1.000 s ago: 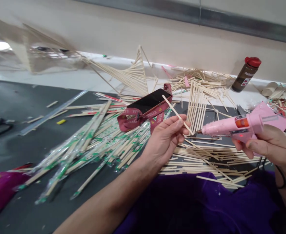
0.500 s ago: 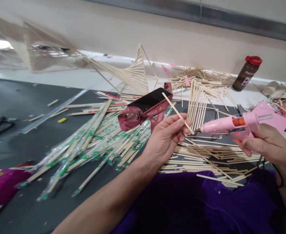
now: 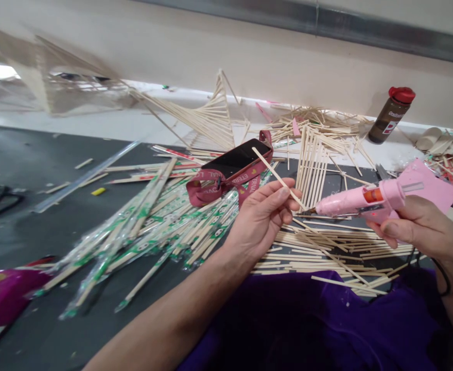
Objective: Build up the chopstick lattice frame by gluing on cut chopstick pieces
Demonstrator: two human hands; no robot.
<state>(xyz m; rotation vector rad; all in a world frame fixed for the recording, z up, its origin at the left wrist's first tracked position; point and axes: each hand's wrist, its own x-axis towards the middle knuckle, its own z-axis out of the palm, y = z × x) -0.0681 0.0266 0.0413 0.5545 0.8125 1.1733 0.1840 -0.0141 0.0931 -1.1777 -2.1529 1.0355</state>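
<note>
My left hand [image 3: 263,219] pinches a thin wooden stick [image 3: 275,173] between thumb and fingers; the stick slants up to the left. A pink glue gun [image 3: 360,201] sits in my right hand [image 3: 419,226], fingers wrapped round its grip. The gun's nozzle points left and meets the lower end of the stick, just right of my left fingertips. Below both hands lies a loose pile of bare sticks [image 3: 338,247] on the dark table [image 3: 25,159].
Wrapped chopsticks [image 3: 149,226] in green-printed sleeves spread left of centre. A phone [image 3: 236,157] on a maroon lanyard lies behind my left hand. Stick-built frames [image 3: 211,116] and a brown bottle [image 3: 390,116] with a red cap stand by the wall. A magenta object [image 3: 2,291] sits at bottom left.
The glue gun has slid a little to the left, bringing its nozzle up against the end of the stick. My left hand has stayed almost still.
</note>
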